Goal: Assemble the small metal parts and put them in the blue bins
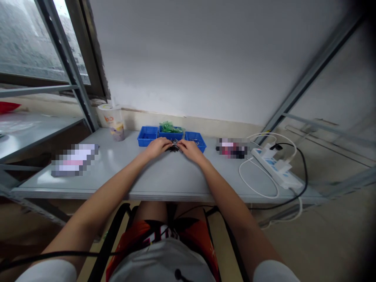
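My left hand [160, 146] and my right hand [189, 149] meet over a small pile of dark and silvery pieces [175, 147] on the grey table, in front of the blue trays. The fingers of each hand are bent inward and pinched at the pile; what they hold is too small to name. Behind my left hand is a blue tray [147, 134]. The middle blue tray [170, 135] carries green plastic packaging [170, 127]. Beside my right hand, another blue tray [199, 143] has small shiny pieces in it.
A plastic drink cup [117, 127] with a straw stands at the back left. Blurred-out items lie at the left [75, 159] and right [231, 149]. A white power strip [276, 168] with plugs and looping cables occupies the right end of the grey table [173, 178]. Metal posts flank the table.
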{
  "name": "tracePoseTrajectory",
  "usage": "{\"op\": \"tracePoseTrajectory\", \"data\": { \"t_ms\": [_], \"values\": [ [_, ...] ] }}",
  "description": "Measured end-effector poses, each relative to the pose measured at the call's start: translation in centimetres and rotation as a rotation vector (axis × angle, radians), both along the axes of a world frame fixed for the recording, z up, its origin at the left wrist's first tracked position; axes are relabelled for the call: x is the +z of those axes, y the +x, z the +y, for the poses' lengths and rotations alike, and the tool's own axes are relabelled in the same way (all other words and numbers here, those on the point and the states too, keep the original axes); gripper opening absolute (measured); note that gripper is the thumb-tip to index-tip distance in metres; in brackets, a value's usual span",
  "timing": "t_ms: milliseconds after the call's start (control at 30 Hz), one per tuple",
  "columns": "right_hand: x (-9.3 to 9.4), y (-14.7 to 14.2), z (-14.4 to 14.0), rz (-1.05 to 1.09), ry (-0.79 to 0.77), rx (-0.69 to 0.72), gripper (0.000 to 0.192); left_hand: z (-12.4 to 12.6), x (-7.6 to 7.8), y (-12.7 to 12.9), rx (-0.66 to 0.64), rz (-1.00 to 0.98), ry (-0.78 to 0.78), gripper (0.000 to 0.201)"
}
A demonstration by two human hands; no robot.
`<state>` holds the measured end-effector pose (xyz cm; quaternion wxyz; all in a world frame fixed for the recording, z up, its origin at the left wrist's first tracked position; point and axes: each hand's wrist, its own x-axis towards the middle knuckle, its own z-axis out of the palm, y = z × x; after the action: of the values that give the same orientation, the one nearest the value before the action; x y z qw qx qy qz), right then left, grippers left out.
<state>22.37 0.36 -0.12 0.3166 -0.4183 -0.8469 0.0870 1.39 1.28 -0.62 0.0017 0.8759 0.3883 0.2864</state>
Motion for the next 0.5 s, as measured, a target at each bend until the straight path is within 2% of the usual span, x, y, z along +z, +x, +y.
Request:
{"op": "tracePoseTrajectory", "data": {
  "t_ms": [267, 500],
  "values": [
    [-0.02, 0.2, 0.19, -0.037, 0.039, -0.058, 0.02, 0.39, -0.2, -0.31, 0.057, 0.009, 0.018, 0.026],
    [-0.23, 0.01, 0.08, -0.055, -0.02, -0.038, 0.019, 0.23, 0.01, -0.32, 0.077, 0.015, -0.004, 0.024]
  ]
}}
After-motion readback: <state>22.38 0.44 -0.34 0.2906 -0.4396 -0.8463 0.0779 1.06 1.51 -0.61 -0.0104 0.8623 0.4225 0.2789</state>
